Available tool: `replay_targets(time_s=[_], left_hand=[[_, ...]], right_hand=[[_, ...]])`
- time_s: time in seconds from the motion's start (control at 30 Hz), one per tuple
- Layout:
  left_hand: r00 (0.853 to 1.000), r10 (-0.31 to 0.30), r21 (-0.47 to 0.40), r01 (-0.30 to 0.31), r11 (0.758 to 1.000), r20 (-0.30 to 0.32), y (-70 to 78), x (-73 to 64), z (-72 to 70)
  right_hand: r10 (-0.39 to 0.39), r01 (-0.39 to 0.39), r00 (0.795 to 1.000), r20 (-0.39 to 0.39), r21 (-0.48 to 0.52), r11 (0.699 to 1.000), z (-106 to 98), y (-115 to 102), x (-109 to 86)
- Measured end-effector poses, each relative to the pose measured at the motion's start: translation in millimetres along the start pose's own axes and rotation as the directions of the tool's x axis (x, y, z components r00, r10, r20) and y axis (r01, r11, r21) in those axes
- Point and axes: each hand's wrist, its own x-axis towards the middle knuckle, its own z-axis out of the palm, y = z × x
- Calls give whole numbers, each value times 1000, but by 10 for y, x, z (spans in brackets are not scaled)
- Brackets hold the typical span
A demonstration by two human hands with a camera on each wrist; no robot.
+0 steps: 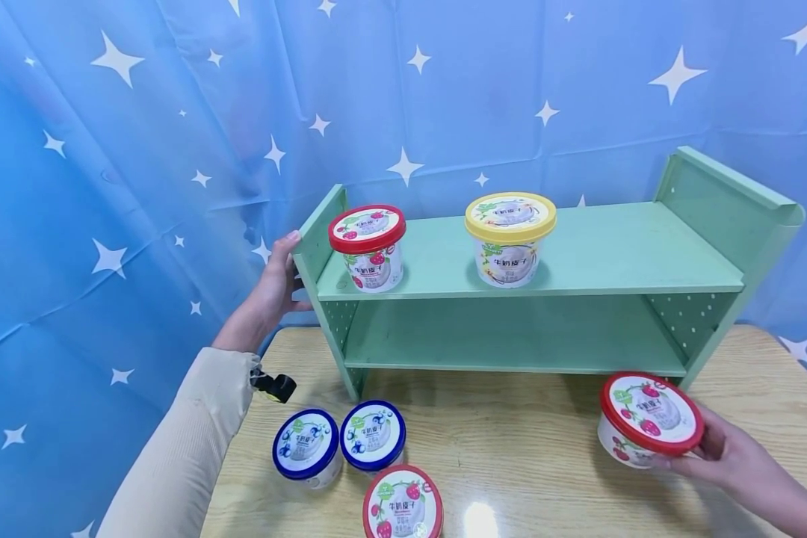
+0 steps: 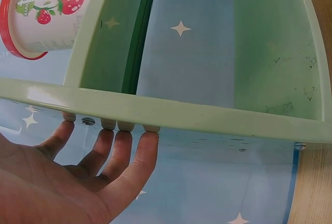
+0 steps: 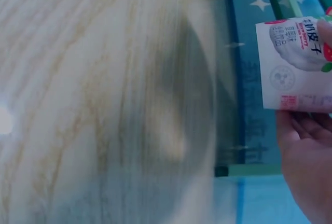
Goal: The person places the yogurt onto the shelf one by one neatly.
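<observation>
My right hand (image 1: 729, 452) grips a red-lidded strawberry tub (image 1: 651, 418) by its right side, close in front of the shelf's lower right corner. In the right wrist view the white side of this strawberry tub (image 3: 295, 63) shows, with the right hand (image 3: 308, 151) around it. My left hand (image 1: 269, 291) touches the outer left side panel of the green two-tier shelf (image 1: 511, 329). The left wrist view shows the left hand's fingertips (image 2: 148, 143) against that panel. On the top tier stand another red-lidded strawberry tub (image 1: 370, 250) at the left and a yellow-lidded tub (image 1: 509, 239) near the middle.
Two blue-lidded tubs (image 1: 305, 444) (image 1: 373, 435) stand on the wooden table (image 1: 511, 448) before the shelf's left end. Nearer the front edge is a red-lidded tub (image 1: 403, 504), partly cut off by the frame. A blue curtain with white stars (image 1: 444, 97) hangs behind.
</observation>
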Motion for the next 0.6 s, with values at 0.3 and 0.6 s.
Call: replay_targets(time_s=[0.3, 0.6], left_hand=[[1000, -1, 4, 1, 1000, -1, -2, 3, -7], [1000, 2, 4, -2, 1000, -4, -8, 3, -4]], right_hand=[[-64, 66, 997, -38, 61, 996, -41, -24, -15], [-85, 86, 996, -35, 41, 995, -125, -146, -14]])
